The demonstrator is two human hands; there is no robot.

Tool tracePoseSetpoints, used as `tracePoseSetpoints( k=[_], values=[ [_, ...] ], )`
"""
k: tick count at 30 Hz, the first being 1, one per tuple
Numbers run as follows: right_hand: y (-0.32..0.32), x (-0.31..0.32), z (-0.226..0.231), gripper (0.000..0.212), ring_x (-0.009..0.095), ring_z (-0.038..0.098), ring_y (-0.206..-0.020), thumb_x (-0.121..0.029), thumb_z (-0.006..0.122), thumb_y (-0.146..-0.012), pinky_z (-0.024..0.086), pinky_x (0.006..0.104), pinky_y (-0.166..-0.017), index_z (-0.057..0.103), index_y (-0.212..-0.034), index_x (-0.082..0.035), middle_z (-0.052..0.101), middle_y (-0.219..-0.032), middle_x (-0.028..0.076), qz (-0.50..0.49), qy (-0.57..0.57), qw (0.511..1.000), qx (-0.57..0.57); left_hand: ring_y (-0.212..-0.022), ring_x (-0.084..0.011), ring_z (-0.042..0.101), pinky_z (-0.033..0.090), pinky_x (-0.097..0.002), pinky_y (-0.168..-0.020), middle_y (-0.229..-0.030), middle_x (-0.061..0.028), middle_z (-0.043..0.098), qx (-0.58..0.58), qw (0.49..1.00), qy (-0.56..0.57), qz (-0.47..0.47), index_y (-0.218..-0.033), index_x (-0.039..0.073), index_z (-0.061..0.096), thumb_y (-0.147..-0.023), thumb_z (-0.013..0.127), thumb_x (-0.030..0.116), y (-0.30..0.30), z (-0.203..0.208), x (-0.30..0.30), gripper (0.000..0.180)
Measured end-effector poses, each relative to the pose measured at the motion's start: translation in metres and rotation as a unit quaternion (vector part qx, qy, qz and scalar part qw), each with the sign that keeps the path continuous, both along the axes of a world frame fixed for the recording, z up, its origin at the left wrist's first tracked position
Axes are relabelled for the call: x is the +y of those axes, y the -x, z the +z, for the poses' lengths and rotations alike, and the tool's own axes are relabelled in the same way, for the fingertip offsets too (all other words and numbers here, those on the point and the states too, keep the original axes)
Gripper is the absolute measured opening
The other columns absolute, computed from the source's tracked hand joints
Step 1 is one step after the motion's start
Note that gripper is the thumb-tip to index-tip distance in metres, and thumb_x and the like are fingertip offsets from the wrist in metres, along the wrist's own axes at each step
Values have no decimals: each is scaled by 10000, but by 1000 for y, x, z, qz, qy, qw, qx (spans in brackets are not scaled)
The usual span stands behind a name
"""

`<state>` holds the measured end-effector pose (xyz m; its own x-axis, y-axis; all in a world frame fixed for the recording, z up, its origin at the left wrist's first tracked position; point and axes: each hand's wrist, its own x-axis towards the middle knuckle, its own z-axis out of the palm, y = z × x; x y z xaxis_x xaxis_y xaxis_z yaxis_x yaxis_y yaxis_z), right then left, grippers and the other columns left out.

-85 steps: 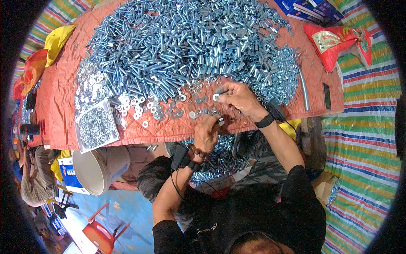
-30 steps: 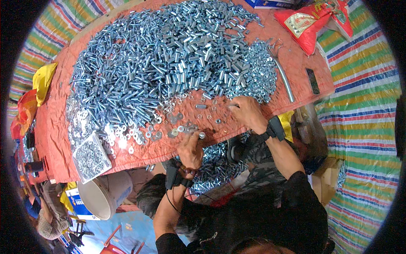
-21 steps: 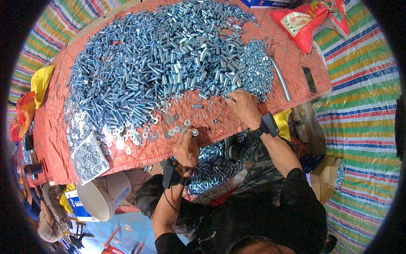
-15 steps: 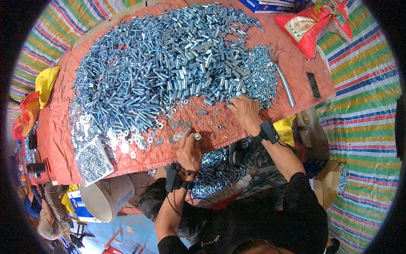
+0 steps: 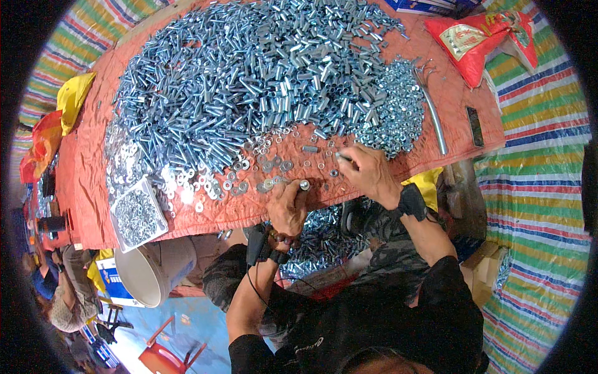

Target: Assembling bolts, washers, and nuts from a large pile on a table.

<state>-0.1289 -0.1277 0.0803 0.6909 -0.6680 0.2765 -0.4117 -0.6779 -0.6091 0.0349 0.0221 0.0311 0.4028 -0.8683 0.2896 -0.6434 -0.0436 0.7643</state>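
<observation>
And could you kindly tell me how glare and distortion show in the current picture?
Head view: glare whitens a patch among the loose washers, and the small metal piece in the left hand catches a highlight; head view: the fisheye lens bows the red table cover's near edge, with black around the round image.

Glossy, smooth metal at twelve o'clock: heaped short blue-silver tubes (image 5: 305, 84). Equally bright at dead centre, a small round-ended silver metal piece (image 5: 304, 185). Shiny metal at nine: flat ring-shaped silver washers (image 5: 208, 185). Matt, wrinkled cloth at two: red-orange quilted table cover (image 5: 458, 106). Smooth, plastic-looking at eight: deep off-white bucket (image 5: 177, 262). Creased, slightly glossy plastic at three: multicoloured striped sheeting (image 5: 536, 206). Matt cardboard at four: brown box (image 5: 481, 274).
</observation>
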Motion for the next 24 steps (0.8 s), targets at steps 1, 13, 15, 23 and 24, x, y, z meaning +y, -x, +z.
tracePoseSetpoints(
  k=[1, 13, 15, 23, 24],
  values=[
    [-2, 5, 2, 121, 305, 635, -683, -43, 654, -811, 503, 366, -595, 609, -908, 13, 624, -788, 150, 2, -1, 1000, 1, -774, -339, 593, 475, -417, -639, -845, -127, 593, 1, 1000, -1, 2, -993, 68, 645, -777, 660, 32, -1, -2, 1, 219],
    [-28, 33, -3, 117, 303, 614, -819, -3, 623, -815, 519, 373, -691, 559, -912, 8, 561, -903, 122, 202, 32, 978, -40, -729, -359, 601, 472, -425, -626, -801, -149, 602, 16, 1000, -5, -10, -959, 47, 656, -761, 651, 31, -3, -6, 0, 199],
    [-29, 36, -4, 136, 308, 638, -795, 6, 640, -802, 533, 363, -656, 567, -916, 19, 590, -945, 137, 193, -13, 980, -37, -730, -364, 601, 473, -429, -622, -803, -152, 605, 23, 1000, -3, -3, -963, 50, 662, -750, 649, 24, -2, -9, 1, 214],
    [-36, 36, 5, 188, 315, 645, -802, 0, 645, -799, 524, 364, -648, 590, -978, 18, 602, -972, 140, 207, -13, 977, -56, -735, -375, 602, 475, -437, -628, -811, -162, 605, 15, 1000, 9, -6, -945, 41, 653, -738, 641, 16, -2, -9, 1, 209],
    [-36, 36, 4, 204, 316, 642, -811, -3, 649, -798, 521, 366, -660, 595, -993, 18, 602, -972, 141, 196, -14, 979, -55, -737, -377, 603, 476, -437, -630, -810, -163, 605, 6, 1000, 15, -5, -949, 40, 653, -738, 640, 15, -2, -12, 1, 213]
  ],
)
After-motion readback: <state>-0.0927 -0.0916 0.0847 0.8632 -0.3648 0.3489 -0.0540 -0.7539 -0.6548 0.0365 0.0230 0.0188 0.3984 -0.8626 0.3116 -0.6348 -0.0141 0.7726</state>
